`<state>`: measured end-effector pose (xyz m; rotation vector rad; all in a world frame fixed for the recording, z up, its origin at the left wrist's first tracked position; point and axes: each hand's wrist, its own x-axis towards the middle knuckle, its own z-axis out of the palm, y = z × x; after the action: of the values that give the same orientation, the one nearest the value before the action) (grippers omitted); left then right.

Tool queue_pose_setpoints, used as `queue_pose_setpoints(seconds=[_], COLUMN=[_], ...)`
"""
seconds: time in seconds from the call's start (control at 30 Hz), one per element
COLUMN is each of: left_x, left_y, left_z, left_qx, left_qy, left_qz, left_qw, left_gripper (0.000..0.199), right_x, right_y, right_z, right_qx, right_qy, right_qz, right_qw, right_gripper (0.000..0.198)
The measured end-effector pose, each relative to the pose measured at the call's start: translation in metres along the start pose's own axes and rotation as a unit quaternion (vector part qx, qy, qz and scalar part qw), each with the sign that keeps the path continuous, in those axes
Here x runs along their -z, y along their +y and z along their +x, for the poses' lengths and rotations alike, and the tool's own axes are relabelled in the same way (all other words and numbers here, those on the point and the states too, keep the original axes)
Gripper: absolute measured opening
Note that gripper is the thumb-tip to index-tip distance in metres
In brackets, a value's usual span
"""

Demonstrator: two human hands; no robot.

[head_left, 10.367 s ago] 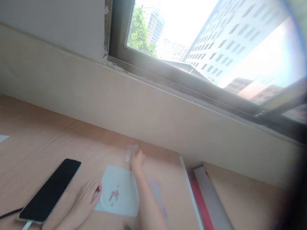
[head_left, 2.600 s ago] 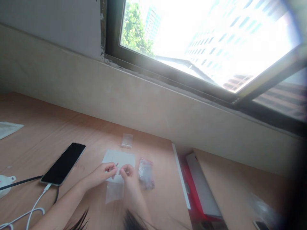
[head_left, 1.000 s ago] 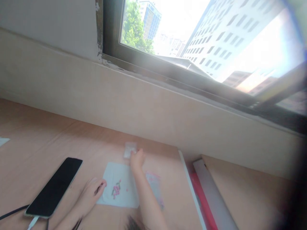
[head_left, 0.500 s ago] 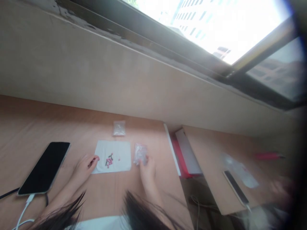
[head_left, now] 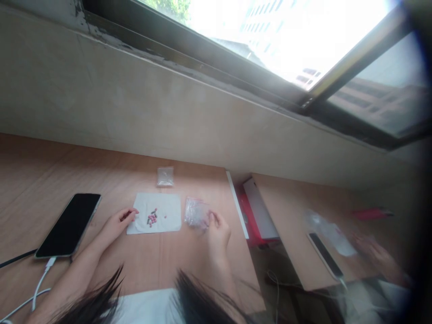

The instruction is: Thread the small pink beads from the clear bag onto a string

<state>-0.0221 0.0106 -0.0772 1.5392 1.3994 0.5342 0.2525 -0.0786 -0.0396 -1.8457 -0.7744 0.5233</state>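
A white sheet (head_left: 172,202), paper or cloth, lies flat on the wooden desk (head_left: 148,265). Small pink and dark bead-like pieces (head_left: 152,218) sit in a loose cluster on it, with one pink piece (head_left: 165,217) apart to the right. My left hand (head_left: 119,222) is closed in a pinch at the sheet's left edge. Right of the sheet is a small clear plastic bag (head_left: 194,211) with a reddish top edge; its contents are blurred. My right hand (head_left: 219,231) pinches the bag's right side between thumb and forefinger.
Another small clear bag (head_left: 165,177) lies behind the sheet. To the left is a black phone (head_left: 69,225) with a white cable (head_left: 42,279). Beyond a gap on the right, a second desk (head_left: 286,216) holds a phone (head_left: 325,256), plastic packaging (head_left: 337,236) and another person's hand (head_left: 374,249).
My right hand has shifted right, from the bag's lower right corner to its right side, and turned. My left hand stays at the sheet's edge. The camera view has shifted slightly.
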Motion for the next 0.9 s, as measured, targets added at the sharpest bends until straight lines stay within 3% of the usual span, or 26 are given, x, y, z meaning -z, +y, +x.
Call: queue_pose_setpoints(seconds=[0.1, 0.23, 0.37, 0.57, 0.73, 0.9], left_x=[0.003, 0.004, 0.007, 0.015, 0.009, 0.008], left_y=[0.026, 0.069, 0.085, 0.088, 0.091, 0.09], left_z=[-0.001, -0.009, -0.016, -0.026, -0.028, -0.03], left_qx=[-0.046, -0.139, -0.152, -0.122, -0.114, -0.091], left_qy=[-0.023, -0.13, -0.196, -0.18, -0.19, -0.214], left_qz=[-0.02, -0.031, -0.03, -0.047, -0.086, -0.102], left_qw=[0.998, 0.981, 0.968, 0.975, 0.971, 0.967], left_gripper=[0.039, 0.035, 0.028, 0.025, 0.025, 0.025], right_x=[-0.012, -0.037, -0.052, -0.057, -0.062, -0.066], right_y=[-0.022, -0.048, -0.059, -0.065, -0.07, -0.064], right_z=[-0.011, -0.023, -0.026, -0.039, -0.051, -0.048], right_qx=[0.003, 0.025, 0.087, 0.155, 0.094, 0.033], right_qy=[-0.106, -0.237, -0.249, -0.156, -0.331, -0.387], right_qz=[0.079, 0.098, 0.02, -0.057, 0.009, 0.069], right_qw=[0.991, 0.966, 0.964, 0.974, 0.939, 0.919], right_gripper=[0.03, 0.024, 0.019, 0.017, 0.024, 0.024])
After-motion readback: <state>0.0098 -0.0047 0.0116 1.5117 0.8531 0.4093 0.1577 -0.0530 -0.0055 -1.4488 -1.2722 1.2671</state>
